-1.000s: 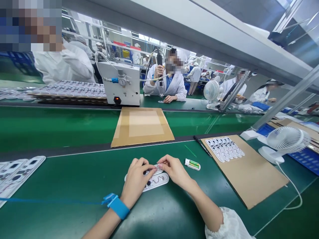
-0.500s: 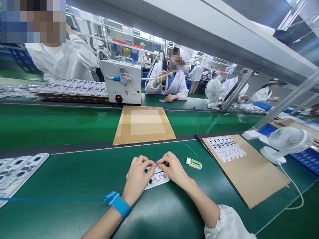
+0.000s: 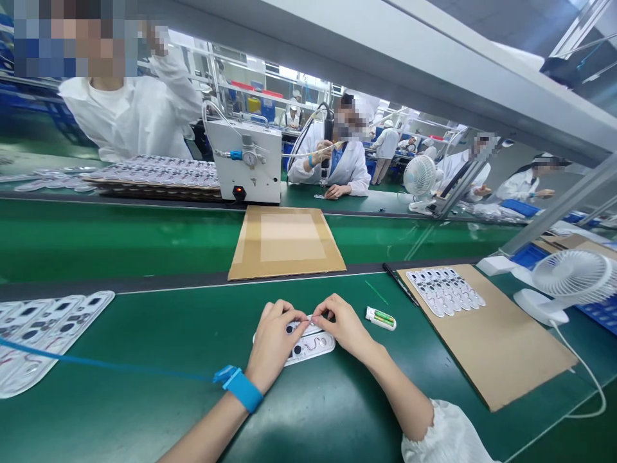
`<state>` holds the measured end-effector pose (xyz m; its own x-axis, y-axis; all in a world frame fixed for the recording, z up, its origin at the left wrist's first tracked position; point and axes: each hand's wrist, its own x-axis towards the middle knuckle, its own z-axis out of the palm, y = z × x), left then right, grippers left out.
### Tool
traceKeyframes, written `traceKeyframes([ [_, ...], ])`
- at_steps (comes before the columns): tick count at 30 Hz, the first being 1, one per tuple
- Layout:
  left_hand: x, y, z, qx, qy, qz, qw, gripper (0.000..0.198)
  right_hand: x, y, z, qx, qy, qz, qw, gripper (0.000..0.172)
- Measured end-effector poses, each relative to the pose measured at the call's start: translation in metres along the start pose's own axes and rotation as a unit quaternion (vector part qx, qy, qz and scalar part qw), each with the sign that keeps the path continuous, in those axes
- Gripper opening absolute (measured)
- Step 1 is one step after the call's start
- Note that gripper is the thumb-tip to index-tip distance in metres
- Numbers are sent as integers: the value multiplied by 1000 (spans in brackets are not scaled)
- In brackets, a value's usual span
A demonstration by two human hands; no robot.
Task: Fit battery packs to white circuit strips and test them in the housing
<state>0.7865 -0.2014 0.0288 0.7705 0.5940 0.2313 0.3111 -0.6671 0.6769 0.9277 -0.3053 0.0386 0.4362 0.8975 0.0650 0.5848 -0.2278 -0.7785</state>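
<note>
I see a small white panel (image 3: pixel 308 342) with dark round spots and a squiggly line lying flat on the green desk (image 3: pixel 144 328), low in the middle of the frame, and both of my hands are on it. My left hand (image 3: pixel 274 344) covers its left end, fingers curled down onto the top edge; my right hand (image 3: pixel 344 325) comes in from the right, and its grip is a narrow pinch at the panel's upper edge, fingertips nearly meeting those of the left. Whether either hand actually clamps the panel or only presses on it, I cannot tell. A blue wrist strap (image 3: pixel 243 390) sits on my left wrist, with a blue cord (image 3: pixel 96 363) running off to the left edge. Just right of my right hand lies a small white and green tube (image 3: pixel 380 318). Further right, a brown cardboard sheet (image 3: pixel 501 347) carries a row of similar white panels (image 3: pixel 446 290), and a white desk fan (image 3: pixel 569 283) stands at the right edge. At the left edge lie more white panels (image 3: pixel 43 334). Above centre, another cardboard sheet (image 3: pixel 285 242) rests on the green belt, behind it a white machine box (image 3: pixel 245 161) beside stacked trays (image 3: pixel 154 177). Across the line, people in white coats (image 3: pixel 135 116) work in the upper part of the frame.
</note>
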Motion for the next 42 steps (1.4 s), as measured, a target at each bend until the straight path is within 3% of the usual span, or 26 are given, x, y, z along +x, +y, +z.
traceKeyframes([
  [14, 2, 4, 1, 35, 11, 2, 999, 12, 5, 6, 0, 19, -5, 20, 1000, 8],
  [18, -5, -3, -5, 100, -9, 61, 993, 17, 6, 8, 0, 30, -4, 29, 999, 10],
  [23, -12, -10, -10, 221, -14, 150, 964, 27, 9, 8, 1, 43, 0, 42, 998, 13],
  [28, -11, -14, -6, 221, -25, 147, 964, 28, 11, 6, 1, 54, -5, 65, 996, 13],
  [35, -12, -12, -5, 205, -56, 113, 971, 32, 23, 3, -7, 84, -97, 117, 985, 6],
  [42, -12, -10, -3, 184, -39, 131, 973, 31, 38, -1, -9, 26, -177, 153, 972, 11],
])
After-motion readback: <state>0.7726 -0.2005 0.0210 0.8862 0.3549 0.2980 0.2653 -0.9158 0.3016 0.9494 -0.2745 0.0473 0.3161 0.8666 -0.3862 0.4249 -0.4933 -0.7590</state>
